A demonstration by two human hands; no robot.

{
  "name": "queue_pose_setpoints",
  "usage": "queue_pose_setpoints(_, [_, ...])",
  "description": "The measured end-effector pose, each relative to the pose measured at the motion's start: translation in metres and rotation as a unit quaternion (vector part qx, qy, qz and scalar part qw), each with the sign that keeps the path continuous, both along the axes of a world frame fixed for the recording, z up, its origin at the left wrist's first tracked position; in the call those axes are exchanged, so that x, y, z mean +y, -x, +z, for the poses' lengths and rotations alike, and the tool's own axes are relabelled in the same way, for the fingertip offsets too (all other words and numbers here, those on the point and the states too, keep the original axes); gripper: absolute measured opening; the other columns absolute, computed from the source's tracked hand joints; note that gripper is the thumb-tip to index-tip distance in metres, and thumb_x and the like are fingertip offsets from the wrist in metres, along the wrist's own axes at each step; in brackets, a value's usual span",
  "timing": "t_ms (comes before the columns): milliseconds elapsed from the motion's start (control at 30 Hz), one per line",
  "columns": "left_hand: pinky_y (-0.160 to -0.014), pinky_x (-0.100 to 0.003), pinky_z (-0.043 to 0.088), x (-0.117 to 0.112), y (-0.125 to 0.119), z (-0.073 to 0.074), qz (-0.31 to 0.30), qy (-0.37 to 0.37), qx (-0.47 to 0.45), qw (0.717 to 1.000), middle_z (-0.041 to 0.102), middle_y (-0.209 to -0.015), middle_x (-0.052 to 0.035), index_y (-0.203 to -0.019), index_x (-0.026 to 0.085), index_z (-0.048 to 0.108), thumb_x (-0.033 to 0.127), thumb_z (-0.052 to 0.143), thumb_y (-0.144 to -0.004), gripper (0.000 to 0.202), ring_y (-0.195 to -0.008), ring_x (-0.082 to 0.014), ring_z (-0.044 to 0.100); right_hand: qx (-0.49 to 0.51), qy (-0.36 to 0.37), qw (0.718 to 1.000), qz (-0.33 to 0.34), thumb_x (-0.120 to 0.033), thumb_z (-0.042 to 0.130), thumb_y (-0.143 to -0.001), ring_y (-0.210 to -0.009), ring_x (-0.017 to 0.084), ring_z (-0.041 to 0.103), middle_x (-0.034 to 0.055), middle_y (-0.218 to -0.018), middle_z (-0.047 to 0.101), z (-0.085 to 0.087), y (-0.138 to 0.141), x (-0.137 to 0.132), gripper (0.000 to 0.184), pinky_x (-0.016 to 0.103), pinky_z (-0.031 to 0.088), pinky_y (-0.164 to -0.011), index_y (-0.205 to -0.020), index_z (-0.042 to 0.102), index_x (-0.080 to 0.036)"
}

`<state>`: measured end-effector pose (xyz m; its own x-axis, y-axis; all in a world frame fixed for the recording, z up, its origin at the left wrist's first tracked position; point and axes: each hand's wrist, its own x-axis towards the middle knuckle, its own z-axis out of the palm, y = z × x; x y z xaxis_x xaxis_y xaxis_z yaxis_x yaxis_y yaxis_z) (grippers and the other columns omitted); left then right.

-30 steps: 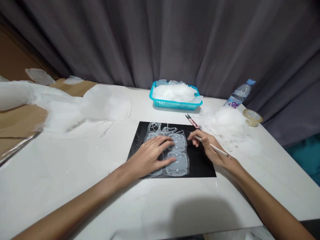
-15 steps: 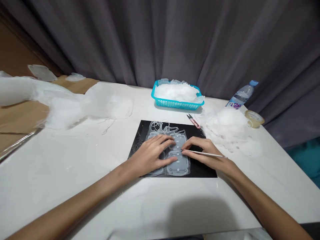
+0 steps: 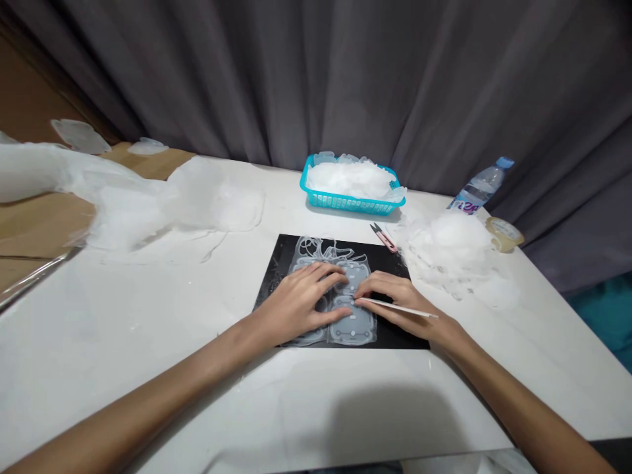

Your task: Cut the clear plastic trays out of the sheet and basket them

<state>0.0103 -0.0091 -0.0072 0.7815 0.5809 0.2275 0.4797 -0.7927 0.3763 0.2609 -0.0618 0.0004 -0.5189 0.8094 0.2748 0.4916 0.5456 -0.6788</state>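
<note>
A translucent plastic sheet (image 3: 352,324) with rounded rectangular pieces lies on a black mat (image 3: 395,332). My left hand (image 3: 309,296) rests flat over the sheet's left part, its fingers spread and covering some of it. Pinched in my right hand (image 3: 392,296) is a thin white stick-like tool (image 3: 405,308); its tip meets the sheet near the seam between two pieces, though the tip's shape is too small to make out. Curled clear strips (image 3: 320,249) hang loose at the sheet's far edge.
Behind the mat stands a blue basket (image 3: 353,204) filled with white material. Pink-handled thread snips (image 3: 384,238) lie at the mat's far right corner. Farther right are a fluffy white pile (image 3: 454,247), a water bottle (image 3: 481,187) and a tape roll (image 3: 503,235). White sheeting (image 3: 133,210) spreads at left.
My right hand has shifted slightly left and toward me, and the white tool's tip has moved a little down along the sheet. My left hand stays in place.
</note>
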Motion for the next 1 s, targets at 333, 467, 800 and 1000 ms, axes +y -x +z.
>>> queue_pose_setpoints(333, [-0.103,-0.041,0.052,0.002,0.002,-0.007,0.003,-0.015,0.005,1.000,0.068,-0.138,-0.0065,-0.129,0.023,0.067,0.059,0.062,-0.099,0.047,-0.129,-0.0286,0.064,-0.051,-0.116,0.992,0.009,-0.020,0.052,-0.108,-0.089,0.020,0.066,0.0091,-0.097,0.070,-0.007,-0.006,-0.005,0.013,0.034,0.056,-0.080,-0.102,0.064,-0.020])
queue_pose_setpoints(467, [-0.104,-0.041,0.052,0.002,0.001,-0.005,0.000,-0.009,0.010,1.000,0.067,-0.137,-0.0079,-0.128,0.023,0.064,0.059,0.062,-0.099,0.047,-0.129,-0.0292,0.063,-0.066,-0.166,0.984,0.012,-0.019,0.051,-0.108,-0.086,0.020,0.067,0.0089,-0.094,0.070,-0.011,-0.001,-0.003,0.013,0.034,0.057,-0.079,-0.101,0.062,-0.019])
queue_pose_setpoints(800, [-0.110,-0.045,0.049,0.001,0.001,0.001,0.044,0.057,0.001,0.997,0.053,-0.149,-0.0146,-0.147,0.021,0.045,0.066,0.064,-0.094,0.072,-0.137,-0.0333,0.055,-0.204,-0.288,0.936,-0.001,-0.024,0.050,-0.108,-0.092,0.024,0.069,0.0115,-0.101,0.072,-0.019,0.005,0.004,0.022,0.039,0.061,-0.085,-0.120,0.066,-0.016])
queue_pose_setpoints(1000, [-0.120,-0.050,0.038,0.000,0.001,-0.005,0.025,0.093,0.034,0.995,0.031,-0.169,-0.0206,-0.169,0.020,0.006,0.064,0.051,-0.102,0.092,-0.155,-0.0360,0.034,0.017,-0.185,0.966,-0.180,-0.024,0.049,-0.107,-0.099,0.023,0.069,0.0096,-0.103,0.073,-0.008,-0.021,0.037,0.023,0.039,0.057,-0.092,-0.104,0.071,-0.019])
